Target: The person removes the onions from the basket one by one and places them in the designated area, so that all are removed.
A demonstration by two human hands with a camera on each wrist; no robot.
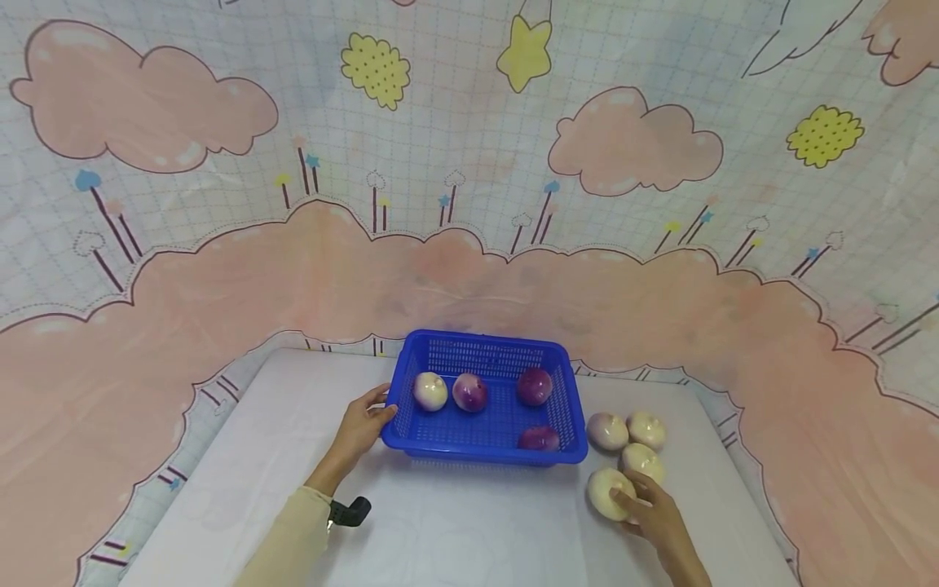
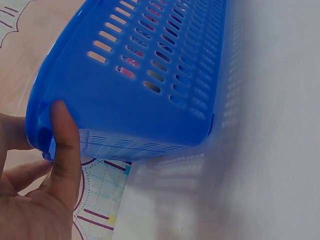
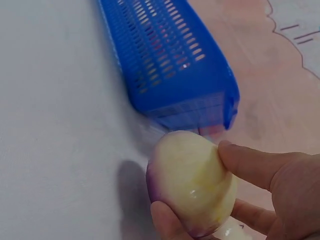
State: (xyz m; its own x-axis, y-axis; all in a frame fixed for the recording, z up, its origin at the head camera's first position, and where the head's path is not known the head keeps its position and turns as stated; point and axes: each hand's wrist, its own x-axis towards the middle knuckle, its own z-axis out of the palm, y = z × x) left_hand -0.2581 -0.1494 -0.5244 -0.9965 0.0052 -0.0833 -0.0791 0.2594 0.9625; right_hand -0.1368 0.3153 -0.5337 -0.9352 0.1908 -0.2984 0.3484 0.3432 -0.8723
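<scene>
My left hand (image 1: 361, 422) grips the left rim of a blue plastic basket (image 1: 469, 453), with the thumb (image 2: 65, 145) against the outer wall in the left wrist view. Inside the basket lie a mostly white turnip (image 1: 430, 392), a purple-and-white turnip (image 1: 470, 393) and two deep purple ones, one at the back right and one near the front wall. To the right of the basket, my right hand (image 1: 655, 515) holds a large cream-white turnip (image 3: 192, 182) between thumb and fingers; its purple side faces left in the right wrist view.
More pale turnips (image 1: 607, 431) sit close together on the white table (image 1: 469, 530), just right of the basket and behind my right hand. A cloth (image 1: 455, 277) printed with clouds and stars hangs behind the table and around its sides. A dark strap device (image 1: 350, 512) is on my left wrist.
</scene>
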